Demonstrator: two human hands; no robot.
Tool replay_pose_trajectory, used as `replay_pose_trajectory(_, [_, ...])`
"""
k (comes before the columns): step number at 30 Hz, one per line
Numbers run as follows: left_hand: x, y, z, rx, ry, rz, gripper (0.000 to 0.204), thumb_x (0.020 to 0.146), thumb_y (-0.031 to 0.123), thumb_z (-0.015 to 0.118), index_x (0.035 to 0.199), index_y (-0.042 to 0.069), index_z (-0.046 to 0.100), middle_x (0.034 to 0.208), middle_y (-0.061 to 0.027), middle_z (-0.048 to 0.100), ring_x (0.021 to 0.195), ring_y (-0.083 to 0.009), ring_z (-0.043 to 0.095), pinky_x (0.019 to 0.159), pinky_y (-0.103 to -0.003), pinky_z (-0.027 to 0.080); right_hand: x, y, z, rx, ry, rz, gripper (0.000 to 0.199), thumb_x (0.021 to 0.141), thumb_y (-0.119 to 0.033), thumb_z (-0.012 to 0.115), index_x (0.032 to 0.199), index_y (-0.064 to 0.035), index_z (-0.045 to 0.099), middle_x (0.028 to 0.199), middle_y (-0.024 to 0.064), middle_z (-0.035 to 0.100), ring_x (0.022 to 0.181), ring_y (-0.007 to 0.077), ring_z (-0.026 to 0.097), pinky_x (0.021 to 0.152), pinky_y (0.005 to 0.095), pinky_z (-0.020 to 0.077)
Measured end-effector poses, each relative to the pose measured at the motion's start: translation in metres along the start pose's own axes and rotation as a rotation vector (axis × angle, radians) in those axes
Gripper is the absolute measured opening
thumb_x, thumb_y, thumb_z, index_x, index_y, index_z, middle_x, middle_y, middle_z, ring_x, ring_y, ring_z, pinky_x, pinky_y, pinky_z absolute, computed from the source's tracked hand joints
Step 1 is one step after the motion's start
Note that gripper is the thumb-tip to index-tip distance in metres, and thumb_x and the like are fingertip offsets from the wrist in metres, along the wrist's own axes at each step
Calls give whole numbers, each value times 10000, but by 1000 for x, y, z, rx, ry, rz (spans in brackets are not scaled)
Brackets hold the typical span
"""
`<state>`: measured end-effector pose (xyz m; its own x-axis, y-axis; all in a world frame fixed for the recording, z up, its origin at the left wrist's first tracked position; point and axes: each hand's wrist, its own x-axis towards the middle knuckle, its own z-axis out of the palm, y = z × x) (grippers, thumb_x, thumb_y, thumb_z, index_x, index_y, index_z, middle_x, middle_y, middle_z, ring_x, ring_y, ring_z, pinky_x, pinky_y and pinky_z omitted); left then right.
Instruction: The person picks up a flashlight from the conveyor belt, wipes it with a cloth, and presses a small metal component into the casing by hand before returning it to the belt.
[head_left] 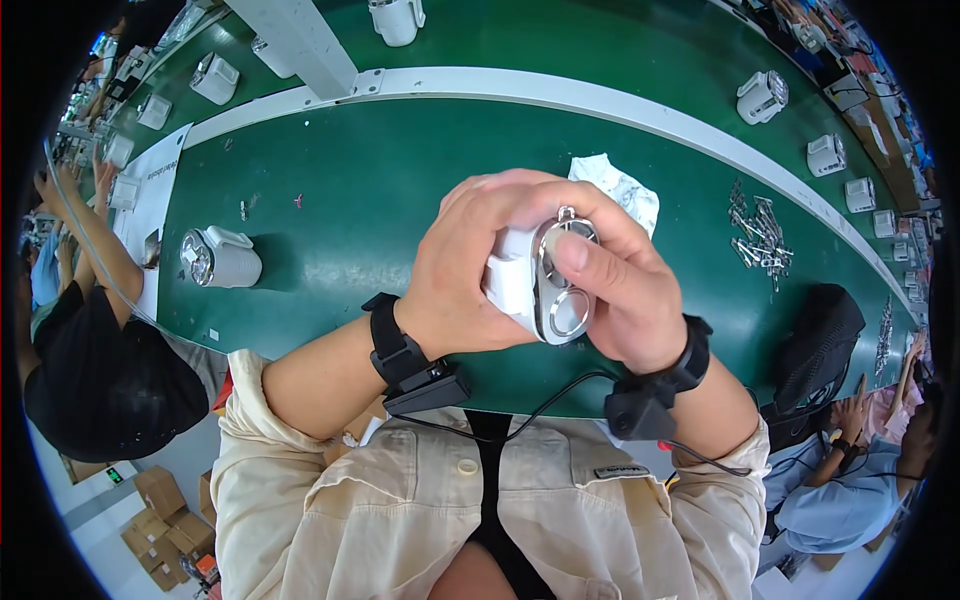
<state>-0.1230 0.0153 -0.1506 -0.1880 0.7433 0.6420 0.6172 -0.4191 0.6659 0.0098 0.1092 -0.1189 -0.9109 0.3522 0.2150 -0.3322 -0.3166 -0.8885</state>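
Observation:
Both my hands hold one white flashlight-like device (pixel 520 285) with a chrome face of round lenses, just above the near edge of the green belt (pixel 350 200). My left hand (pixel 470 270) wraps around its white body from the left. My right hand (pixel 625 290) grips it from the right, with the thumb pressed on the chrome face. A small metal ring shows at the top of the device. Both wrists carry black bands with small black boxes and cables.
An identical white device (pixel 220 258) lies on the belt to the left. A crumpled white cloth (pixel 620 190) sits behind my hands, a pile of metal parts (pixel 760 235) to the right. More white devices stand on the far belt. Other people work on both sides.

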Motion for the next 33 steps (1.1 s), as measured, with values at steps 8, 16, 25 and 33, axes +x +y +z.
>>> replay_pose_trajectory(8, [3, 7, 6, -28, 17, -81, 731, 563, 167, 867, 1193, 94, 502, 1115, -102, 608, 994, -300, 615, 870, -385, 474, -4, -8, 1, 67, 32, 152, 291, 967, -232, 527, 1161, -23, 588, 1168, 114, 587, 1035, 207, 589, 906, 312, 458])
replay_pose_trajectory(16, [-2, 0, -2, -176, 111, -192, 706, 576, 172, 869, 1174, 71, 508, 1094, -110, 593, 966, -276, 605, 823, -357, 503, 2, -31, -6, -1123, 161, -503, 317, 796, -98, 702, 1107, -42, 674, 1048, 94, 624, 923, 237, 597, 789, 321, 485])
replay_pose_trajectory(25, [3, -3, -2, -65, 54, -91, 685, 572, 166, 863, 1151, 68, 510, 1056, -97, 597, 949, -286, 603, 821, -372, 490, 3, -38, -12, -1499, 24, -775, 353, 599, -28, 776, 945, -9, 710, 894, 98, 626, 768, 264, 589, 643, 343, 478])
replay_pose_trajectory(33, [6, -10, 7, 78, 13, -13, 655, 580, 166, 852, 1133, 67, 515, 1009, -90, 615, 921, -301, 606, 818, -385, 479, 0, -33, -26, -1545, -17, -824, 342, 563, 3, 770, 887, 42, 667, 842, 121, 611, 696, 279, 584, 591, 360, 480])
